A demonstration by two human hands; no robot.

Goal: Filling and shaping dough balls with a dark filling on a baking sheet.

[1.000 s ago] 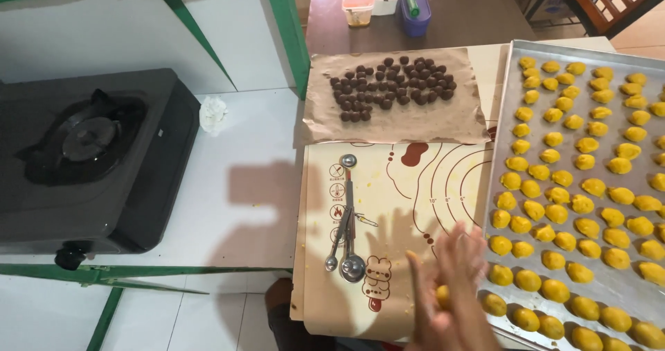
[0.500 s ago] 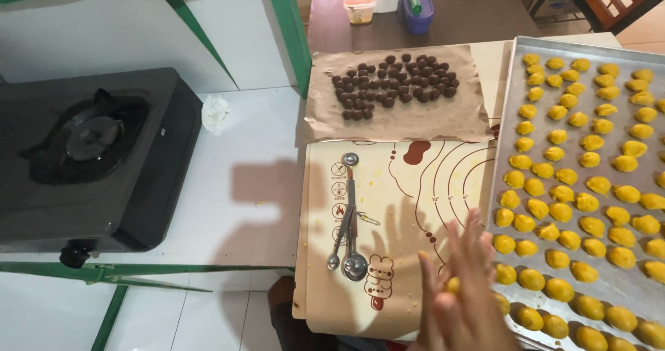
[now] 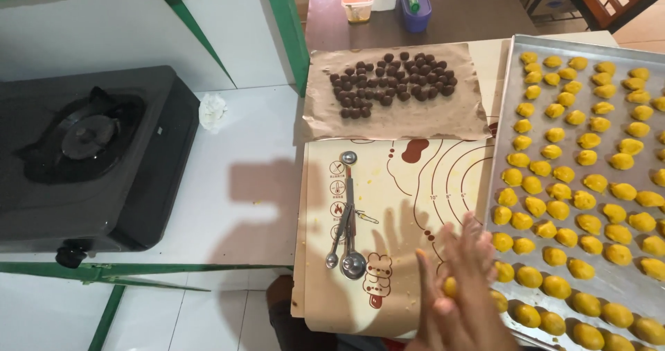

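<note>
Head view: both hands (image 3: 460, 292) press a soft yellow dough ball (image 3: 451, 286); metal tray (image 3: 623, 282) adjacent.

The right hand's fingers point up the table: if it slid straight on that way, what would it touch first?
Probably the near yellow dough balls at the metal tray's left edge, just beyond the right hand; height above the tray is unclear.

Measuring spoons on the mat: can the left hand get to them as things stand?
Probably yes, once freed. The measuring spoons lie uncovered on the baking mat, left of the hands, but the left hand is pressed with the right hand around a yellow dough ball.
</note>
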